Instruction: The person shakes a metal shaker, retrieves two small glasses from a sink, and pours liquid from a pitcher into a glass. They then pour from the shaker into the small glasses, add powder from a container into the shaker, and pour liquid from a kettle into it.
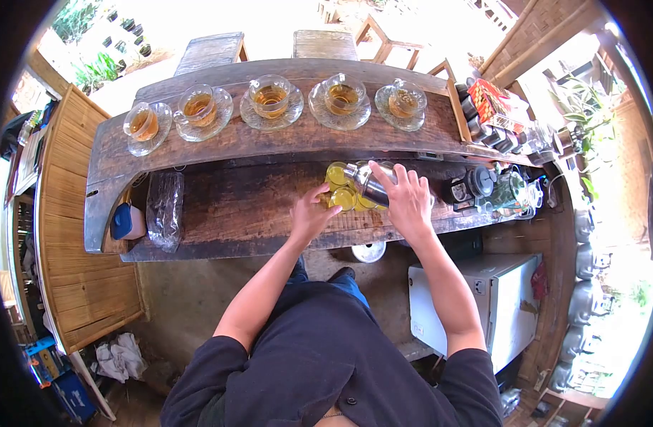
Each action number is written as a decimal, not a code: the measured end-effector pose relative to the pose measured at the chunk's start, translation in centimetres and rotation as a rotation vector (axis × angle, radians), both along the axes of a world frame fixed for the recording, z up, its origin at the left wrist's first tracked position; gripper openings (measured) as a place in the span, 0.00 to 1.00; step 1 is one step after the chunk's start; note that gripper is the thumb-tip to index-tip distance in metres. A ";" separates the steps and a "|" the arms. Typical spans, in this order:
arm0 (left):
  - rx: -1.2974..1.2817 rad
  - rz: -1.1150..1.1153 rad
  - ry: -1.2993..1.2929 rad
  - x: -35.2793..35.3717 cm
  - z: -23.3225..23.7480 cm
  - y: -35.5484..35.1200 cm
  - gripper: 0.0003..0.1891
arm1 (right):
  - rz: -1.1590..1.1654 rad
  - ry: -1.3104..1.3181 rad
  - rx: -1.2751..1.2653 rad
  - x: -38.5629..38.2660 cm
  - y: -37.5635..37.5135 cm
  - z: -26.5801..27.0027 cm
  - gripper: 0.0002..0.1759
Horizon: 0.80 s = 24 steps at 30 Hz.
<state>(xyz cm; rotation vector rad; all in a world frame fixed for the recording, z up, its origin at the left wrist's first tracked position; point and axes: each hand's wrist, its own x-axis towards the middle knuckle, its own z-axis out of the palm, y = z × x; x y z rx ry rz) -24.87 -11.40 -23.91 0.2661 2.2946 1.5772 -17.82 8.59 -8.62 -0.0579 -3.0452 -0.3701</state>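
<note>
My right hand [408,199] is wrapped round a silver metal cocktail shaker [370,185], tipped on its side with its narrow end pointing left. That end lies over a tight cluster of small glasses of yellow-green liquid [335,174] on the lower wooden counter. My left hand [310,215] has its thumb and fingers curled round a front glass [343,199] of this cluster. Part of the group is hidden behind the shaker.
Several glass cups of amber drink on saucers [271,98] line the raised bar top [291,136]. A French press [476,185] and a glass jar [509,186] stand right. At left lie a clear plastic bag [165,212] and a blue-lidded container [127,222]. A white fridge [451,306] stands below right.
</note>
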 end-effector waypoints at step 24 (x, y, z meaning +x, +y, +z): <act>0.134 0.143 0.462 1.7 5.2 -0.9 0.27 | -0.307 0.600 -1.240 6.0 6.1 -3.7 0.56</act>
